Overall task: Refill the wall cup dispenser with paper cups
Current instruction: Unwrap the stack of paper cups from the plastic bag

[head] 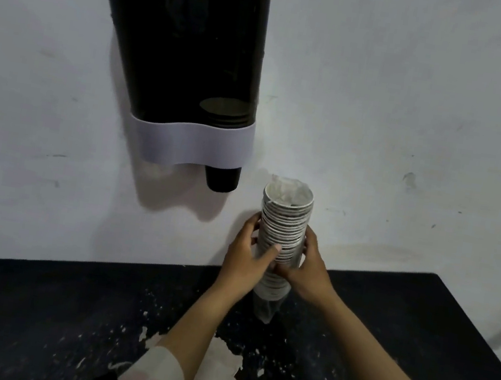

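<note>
White, scuffed wall [418,101] forms the backdrop, with a dark surface [30,303] below it whose coating has flaked away in pale patches near the front edge. Mounted on the wall at upper left is the cup dispenser [192,51], a dark tinted housing that tapers toward a pale band [191,145] at its base. Through the tint, a short stack of remaining cups [222,110] shows low on the right side, and one dark cup [223,179] protrudes from the outlet beneath the band; the left side appears empty, though the tint makes this uncertain.

A tall stack of paper cups [283,224] stands upright, mouths up, to the lower right of the dispenser and well apart from it. A thin plastic sleeve [264,309] seems to cover its lower end, with crumpled film visible at the top rim. The left hand [246,254] wraps the stack from the left, thumb across the front; the right hand [309,267] wraps it from the right. Both hands grip the middle of the stack, fingers curled round it. Whether the base touches the surface cannot be told.

Step in hand, by judgement: preparing the refill stack, probably freeing it from its wrapping. Loading has not begun. The next move calls for clearing the film, keeping the cups nested and straight, raising the stack above the dispenser's top, and lowering it into the housing.
</note>
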